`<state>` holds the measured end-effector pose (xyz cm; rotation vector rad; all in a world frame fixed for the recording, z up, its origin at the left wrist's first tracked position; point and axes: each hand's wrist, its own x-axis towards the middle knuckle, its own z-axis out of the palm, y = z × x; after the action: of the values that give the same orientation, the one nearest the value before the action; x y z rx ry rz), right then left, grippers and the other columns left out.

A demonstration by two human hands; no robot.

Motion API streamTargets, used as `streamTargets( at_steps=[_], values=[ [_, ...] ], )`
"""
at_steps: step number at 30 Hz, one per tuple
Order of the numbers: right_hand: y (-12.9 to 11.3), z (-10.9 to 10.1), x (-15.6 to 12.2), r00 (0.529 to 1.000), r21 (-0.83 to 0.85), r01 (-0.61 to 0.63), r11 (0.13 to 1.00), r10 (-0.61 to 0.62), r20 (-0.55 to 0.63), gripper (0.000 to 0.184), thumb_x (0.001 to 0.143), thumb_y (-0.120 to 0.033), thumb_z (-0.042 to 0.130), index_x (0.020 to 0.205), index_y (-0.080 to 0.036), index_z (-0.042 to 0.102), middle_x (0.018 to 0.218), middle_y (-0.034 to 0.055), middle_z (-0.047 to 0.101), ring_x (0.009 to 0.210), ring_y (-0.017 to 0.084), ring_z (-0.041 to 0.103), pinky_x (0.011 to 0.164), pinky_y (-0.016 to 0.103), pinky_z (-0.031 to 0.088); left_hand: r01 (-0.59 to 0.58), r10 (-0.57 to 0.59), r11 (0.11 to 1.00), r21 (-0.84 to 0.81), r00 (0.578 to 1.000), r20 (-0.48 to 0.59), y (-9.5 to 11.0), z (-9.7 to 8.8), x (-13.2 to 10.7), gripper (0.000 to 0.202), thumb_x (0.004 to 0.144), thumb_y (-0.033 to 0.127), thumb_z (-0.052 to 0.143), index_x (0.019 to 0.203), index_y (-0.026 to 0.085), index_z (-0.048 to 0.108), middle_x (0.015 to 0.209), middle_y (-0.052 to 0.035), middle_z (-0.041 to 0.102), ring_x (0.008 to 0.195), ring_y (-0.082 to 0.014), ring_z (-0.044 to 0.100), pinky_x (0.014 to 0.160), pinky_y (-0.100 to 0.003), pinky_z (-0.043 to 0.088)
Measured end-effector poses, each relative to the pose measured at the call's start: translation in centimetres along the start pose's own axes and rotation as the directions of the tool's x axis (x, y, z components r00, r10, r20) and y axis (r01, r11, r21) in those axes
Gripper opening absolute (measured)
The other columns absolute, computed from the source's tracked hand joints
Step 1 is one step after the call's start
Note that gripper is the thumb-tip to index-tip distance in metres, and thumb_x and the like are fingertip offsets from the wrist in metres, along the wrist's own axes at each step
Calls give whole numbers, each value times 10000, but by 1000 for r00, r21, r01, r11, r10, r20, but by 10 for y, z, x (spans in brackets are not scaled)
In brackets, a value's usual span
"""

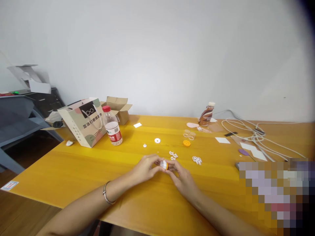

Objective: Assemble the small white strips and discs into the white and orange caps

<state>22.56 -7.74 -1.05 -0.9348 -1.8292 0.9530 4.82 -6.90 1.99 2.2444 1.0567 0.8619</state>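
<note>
Between my two hands, over the middle of the yellow table [137, 196], is a small round white and orange plastic piece [164, 165]. My left hand [145, 168] pinches its white side with thumb and fingers. From the other side, the fingertips of my right hand [182, 178] grip the orange part. Just beyond my hands lie small white plastic parts [173, 155] and, to the right, a cluster of white pieces with holes [197, 160]. Farther back are a white ring [157, 140], a small white knob [144, 145], an orange disc [186, 143] and clear rings [189, 134].
At the left stand a paper bag [86, 127], a red-capped water bottle [112, 127] and an open cardboard box [121, 113]. A brown drink bottle [206, 114], tangled white cables [256, 134], white cards [222, 140] and a purple oval piece [243, 152] are on the right. A wall rises behind.
</note>
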Motion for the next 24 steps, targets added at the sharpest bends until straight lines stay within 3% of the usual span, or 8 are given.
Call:
streamTargets(
  at_steps=[6,12,15,21,24],
  values=[
    [-1,0,2,1000,56,-19,998,17,23,186,774,-239,502,959,-256,504,941,37,612,865,197,576,802,358,442,-17,17,1000,2,1000,12,4,-3,-1,209,766,220,530,961,159,572,878,-44,603,811,-135,552,767,-249,421],
    [4,4,8,978,368,-208,906,191,83,290,706,-331,600,909,-226,422,726,-2,626,703,162,589,699,323,463,167,-157,979,-120,984,85,0,-8,7,290,766,369,511,855,117,624,780,-48,641,679,-125,564,629,-208,429],
    [5,4,10,969,443,-247,862,217,120,333,690,-379,610,881,-222,387,697,-3,618,652,151,578,664,318,459,202,-172,959,-198,972,160,-3,-10,8,353,761,417,499,873,110,632,790,-59,653,670,-127,573,611,-201,426],
    [3,5,9,968,438,-248,864,198,157,329,684,-380,617,855,-228,381,690,-17,598,655,135,566,679,304,442,175,-132,964,-202,969,210,-9,-9,7,369,684,367,598,948,110,606,796,-54,641,656,-116,559,588,-187,413],
    [1,-5,12,965,318,-225,921,167,201,286,718,-402,571,870,-224,406,692,-13,593,640,135,561,656,292,441,122,-94,983,-135,975,201,-8,-9,6,326,691,331,590,938,119,600,787,-44,626,651,-110,546,593,-189,411]
  ],
)
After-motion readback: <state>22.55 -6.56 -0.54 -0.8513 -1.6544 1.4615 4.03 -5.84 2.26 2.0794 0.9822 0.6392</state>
